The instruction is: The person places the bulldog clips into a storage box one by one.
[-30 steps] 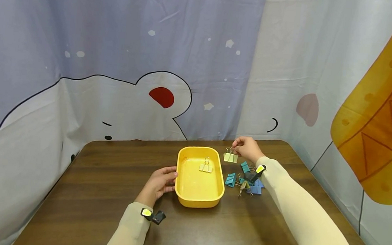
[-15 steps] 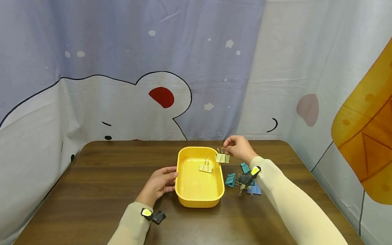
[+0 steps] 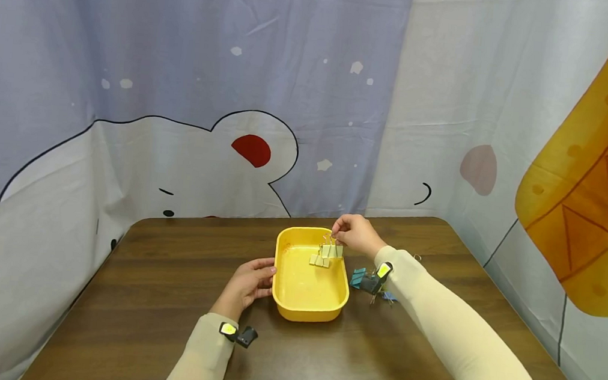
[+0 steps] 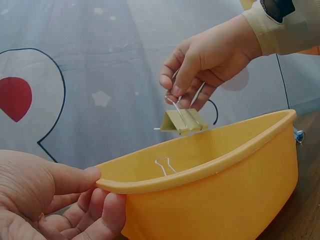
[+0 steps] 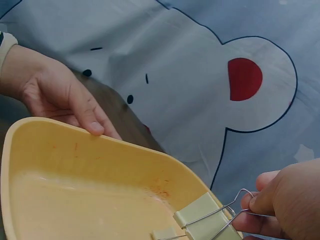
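The open, rounded-rectangular yellow plastic tray (image 3: 306, 293) stands on the dark brown wood-grain table (image 3: 162, 322), nearer the far edge than the near one; the left hand (image 3: 246, 281) grips the tray's left wall, thumb upon the rim, fingers curled beneath it outside. The right hand (image 3: 357, 233) is above the tray's far right corner; its thumb and fingertips pinch a wire handle of the pale yellow metal binder clip (image 4: 182, 121), which hangs body downward; the left wrist view shows it apart from the clip below.

Progress, as judged from present positions: an early stage; one matching pale yellow clip with raised wire handle (image 3: 319, 261) is already inside the tray, toward the far right corner; the held clip is over the tray but not yet released; further clips lie on the table beyond the tray's right wall, including a teal metal binder clip (image 3: 358, 277) and a blue metal binder clip (image 3: 389, 296); the right forearm covers part of this group, so the number left cannot be counted.

Markings: no brand or label is legible on tray or clips; the pale blue-grey printed fabric backdrop (image 3: 212, 55) carries black strokes along its upper left edge, cut off by the view; whether they are letters cannot be told.
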`<state>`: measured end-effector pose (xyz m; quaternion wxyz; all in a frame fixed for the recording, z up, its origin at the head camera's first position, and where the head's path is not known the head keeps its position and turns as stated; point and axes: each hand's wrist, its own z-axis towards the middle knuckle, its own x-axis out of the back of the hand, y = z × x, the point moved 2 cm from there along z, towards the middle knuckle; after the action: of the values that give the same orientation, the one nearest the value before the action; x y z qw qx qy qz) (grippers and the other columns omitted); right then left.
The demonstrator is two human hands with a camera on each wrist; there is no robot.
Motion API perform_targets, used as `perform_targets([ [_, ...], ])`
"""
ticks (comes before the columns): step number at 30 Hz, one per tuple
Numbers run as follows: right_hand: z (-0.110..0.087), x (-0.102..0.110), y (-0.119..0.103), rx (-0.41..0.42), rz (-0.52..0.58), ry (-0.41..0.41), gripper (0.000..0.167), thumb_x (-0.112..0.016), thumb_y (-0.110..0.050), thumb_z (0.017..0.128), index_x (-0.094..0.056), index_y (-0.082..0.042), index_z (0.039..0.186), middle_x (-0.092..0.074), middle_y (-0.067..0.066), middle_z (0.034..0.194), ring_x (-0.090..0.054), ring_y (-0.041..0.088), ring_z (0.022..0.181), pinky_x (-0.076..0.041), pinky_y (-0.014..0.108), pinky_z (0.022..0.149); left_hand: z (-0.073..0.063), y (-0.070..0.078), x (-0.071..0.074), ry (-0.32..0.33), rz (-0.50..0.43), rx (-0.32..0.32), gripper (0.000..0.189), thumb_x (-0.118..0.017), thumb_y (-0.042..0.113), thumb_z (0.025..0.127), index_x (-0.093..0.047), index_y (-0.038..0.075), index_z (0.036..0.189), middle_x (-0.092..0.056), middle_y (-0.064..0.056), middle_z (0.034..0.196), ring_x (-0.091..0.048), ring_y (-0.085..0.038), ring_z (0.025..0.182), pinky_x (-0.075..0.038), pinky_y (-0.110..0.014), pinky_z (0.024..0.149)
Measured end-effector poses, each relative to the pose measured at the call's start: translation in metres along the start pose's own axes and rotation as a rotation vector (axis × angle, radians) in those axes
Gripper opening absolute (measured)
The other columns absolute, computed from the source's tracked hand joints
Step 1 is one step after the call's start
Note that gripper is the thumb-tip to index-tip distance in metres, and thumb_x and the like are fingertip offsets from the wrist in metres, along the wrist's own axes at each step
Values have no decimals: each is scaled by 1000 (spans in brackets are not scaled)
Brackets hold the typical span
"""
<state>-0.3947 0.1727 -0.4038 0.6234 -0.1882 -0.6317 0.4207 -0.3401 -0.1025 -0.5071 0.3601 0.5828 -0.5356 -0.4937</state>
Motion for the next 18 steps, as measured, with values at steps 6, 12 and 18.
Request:
perform_targets([
  [6, 0, -9, 2, 5, -18, -19, 8, -62, 3, 94, -65, -2, 89, -70, 13, 85, -68, 29, 76, -55, 28, 63, 0, 0, 0, 5, 14, 1, 39, -65, 8, 99, -58, -1, 136, -66, -11, 98, -63, -16, 74, -61, -33, 66],
  [12, -1, -18, 6, 24, -6, -27, 8, -62, 5, 92, -66, -1, 88, -70, 13, 83, -68, 34, 77, -55, 28, 63, 1, 1, 1, 0, 16, -4, 39, -65, 9, 99, -58, 0, 136, -66, -12, 99, -63, -16, 74, -61, -32, 65],
  [18, -2, -27, 6, 19, -26, -23, 9, -62, 6, 91, -66, -1, 87, -68, 9, 80, -68, 31, 75, -55, 26, 62, 1, 0, 1, 0, 9, 2, 38, -65, 8, 99, -59, 0, 136, -66, -12, 98, -63, -15, 73, -61, -32, 65],
])
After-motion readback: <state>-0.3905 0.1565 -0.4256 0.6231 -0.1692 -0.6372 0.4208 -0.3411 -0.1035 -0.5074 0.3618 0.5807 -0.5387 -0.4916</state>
